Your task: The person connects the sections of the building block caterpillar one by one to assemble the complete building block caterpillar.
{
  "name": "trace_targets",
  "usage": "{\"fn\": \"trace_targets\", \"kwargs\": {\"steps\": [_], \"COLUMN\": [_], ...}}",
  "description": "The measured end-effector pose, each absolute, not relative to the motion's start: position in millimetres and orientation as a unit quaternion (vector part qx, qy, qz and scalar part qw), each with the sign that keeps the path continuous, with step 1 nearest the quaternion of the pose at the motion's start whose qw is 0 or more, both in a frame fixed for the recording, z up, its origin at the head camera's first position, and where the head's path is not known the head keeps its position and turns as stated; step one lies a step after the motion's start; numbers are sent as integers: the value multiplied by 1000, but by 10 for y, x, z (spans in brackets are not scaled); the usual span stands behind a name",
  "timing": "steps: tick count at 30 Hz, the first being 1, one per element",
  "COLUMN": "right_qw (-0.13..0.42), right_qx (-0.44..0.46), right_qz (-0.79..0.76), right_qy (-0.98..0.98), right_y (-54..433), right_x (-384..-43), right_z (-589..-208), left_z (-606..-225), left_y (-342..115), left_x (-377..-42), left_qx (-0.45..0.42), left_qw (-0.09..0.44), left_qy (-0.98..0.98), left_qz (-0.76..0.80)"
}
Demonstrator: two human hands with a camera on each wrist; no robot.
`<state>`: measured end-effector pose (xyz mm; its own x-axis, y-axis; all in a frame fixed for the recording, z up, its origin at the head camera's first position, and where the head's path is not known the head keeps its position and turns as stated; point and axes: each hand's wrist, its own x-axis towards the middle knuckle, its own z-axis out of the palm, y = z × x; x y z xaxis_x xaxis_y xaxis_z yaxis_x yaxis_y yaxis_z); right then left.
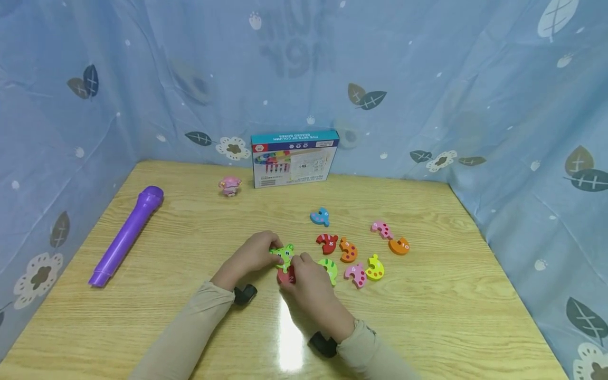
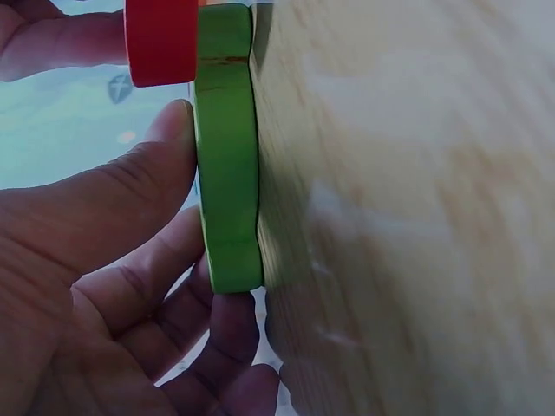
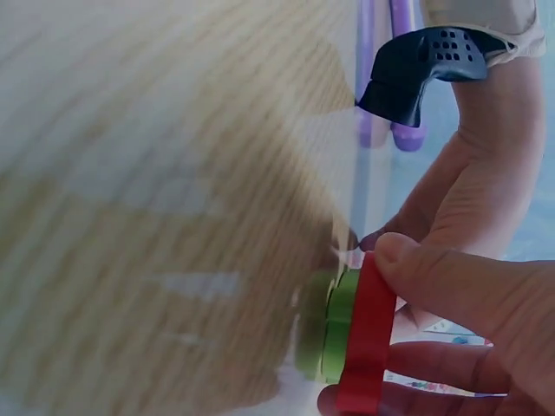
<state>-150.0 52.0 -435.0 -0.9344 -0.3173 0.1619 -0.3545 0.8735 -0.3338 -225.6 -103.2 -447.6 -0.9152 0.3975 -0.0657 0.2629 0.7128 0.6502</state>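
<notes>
My left hand (image 1: 252, 254) holds a green puzzle piece with an animal face (image 1: 283, 255) between thumb and fingers. In the left wrist view, this green piece (image 2: 228, 165) lies against the wooden table. My right hand (image 1: 311, 285) pinches a red puzzle piece marked 2 (image 1: 286, 276) at the green face's near edge. From the right wrist, the red piece (image 3: 368, 334) appears over part of the green one (image 3: 340, 322); whether they are joined I cannot tell. Just beyond the right hand lies a striped green piece (image 1: 329, 269), partly covered by it.
Several curved, numbered pieces lie to the right, among them red (image 1: 327, 243), yellow (image 1: 375, 268) and blue (image 1: 320, 216) ones. A box (image 1: 294, 159) stands at the back beside a pink figurine (image 1: 230, 186). On the left lies a purple microphone-shaped tube (image 1: 125, 237). Patterned curtains border the table.
</notes>
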Motion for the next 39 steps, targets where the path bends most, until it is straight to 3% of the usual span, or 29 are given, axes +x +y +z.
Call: {"fn": "trace_targets", "kwargs": {"steps": [9, 19, 39], "right_qw": [14, 25, -5], "right_qx": [166, 147, 172], "right_qz": [164, 168, 168], "right_qy": [-972, -974, -971], "right_y": [500, 501, 649], "right_x": [-1523, -1530, -1523], "right_z": [-4300, -4322, -4305], "left_z": [-4492, -4457, -4482], "left_y": [-1028, -1004, -1012], "left_x": [-2276, -2281, -2302], "left_qx": [180, 178, 174], "left_qw": [104, 112, 121], "left_qy": [920, 919, 917], "left_qz": [333, 334, 338]}}
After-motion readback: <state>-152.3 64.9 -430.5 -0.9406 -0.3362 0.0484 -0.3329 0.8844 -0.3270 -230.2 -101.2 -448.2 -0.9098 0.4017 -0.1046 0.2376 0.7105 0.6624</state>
